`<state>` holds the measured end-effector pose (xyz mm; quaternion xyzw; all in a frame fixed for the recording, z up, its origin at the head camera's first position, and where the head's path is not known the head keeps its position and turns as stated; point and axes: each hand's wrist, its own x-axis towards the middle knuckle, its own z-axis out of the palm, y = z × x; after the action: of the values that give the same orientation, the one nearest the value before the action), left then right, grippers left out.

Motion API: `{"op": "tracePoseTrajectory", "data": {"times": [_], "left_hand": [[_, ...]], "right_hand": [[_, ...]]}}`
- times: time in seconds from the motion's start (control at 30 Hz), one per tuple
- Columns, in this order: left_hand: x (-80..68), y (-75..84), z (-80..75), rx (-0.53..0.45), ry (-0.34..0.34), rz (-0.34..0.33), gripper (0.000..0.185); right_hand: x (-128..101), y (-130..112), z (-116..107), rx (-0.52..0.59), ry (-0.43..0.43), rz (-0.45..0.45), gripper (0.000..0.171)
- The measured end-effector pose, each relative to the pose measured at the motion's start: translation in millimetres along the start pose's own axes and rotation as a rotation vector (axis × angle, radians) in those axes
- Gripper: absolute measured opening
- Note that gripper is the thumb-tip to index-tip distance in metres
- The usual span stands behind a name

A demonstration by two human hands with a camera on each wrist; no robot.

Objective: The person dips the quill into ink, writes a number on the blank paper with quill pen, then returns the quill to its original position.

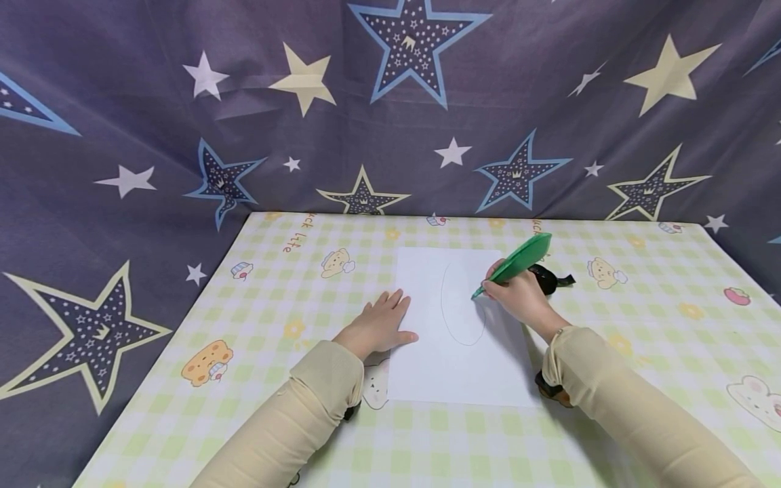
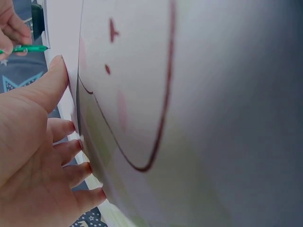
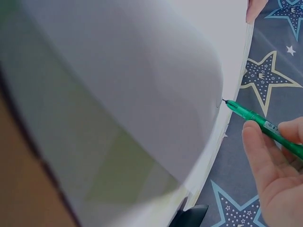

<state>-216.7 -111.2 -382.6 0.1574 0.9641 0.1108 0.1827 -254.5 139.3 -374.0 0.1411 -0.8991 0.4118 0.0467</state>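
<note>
A white sheet of paper (image 1: 457, 376) lies on the table, with a thin U-shaped line (image 1: 443, 315) drawn on its upper half. My right hand (image 1: 518, 293) pinches a green pen (image 1: 523, 256) with a wide leaf- or feather-shaped top. In the right wrist view, the pen (image 3: 253, 117) sits between thumb and fingers, its dark tip at the paper beside the line's right end. With fingers spread, my left hand (image 1: 378, 325) rests at the sheet's left edge; its thumb lies over the paper. The left wrist view shows those fingers (image 2: 75, 175) fairly straight.
The table is covered by a green-and-white checked cloth (image 1: 451, 451) with printed cartoon figures. A black object (image 1: 543, 278) lies beyond my right hand, partly hidden by it. A dark and brown shape (image 1: 553, 392) shows beside my right sleeve. A starry curtain (image 1: 390, 135) hangs behind.
</note>
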Motion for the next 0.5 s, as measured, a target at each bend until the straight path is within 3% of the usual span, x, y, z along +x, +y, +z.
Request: {"op": "tracePoseTrajectory", "data": {"times": [0.5], "left_hand": [[0.4,0.8,1.3,0.000,0.014,-0.005,0.074]], "right_hand": [[4.5,-2.0,5.0,-0.033,0.003,-0.011,0.005]]}}
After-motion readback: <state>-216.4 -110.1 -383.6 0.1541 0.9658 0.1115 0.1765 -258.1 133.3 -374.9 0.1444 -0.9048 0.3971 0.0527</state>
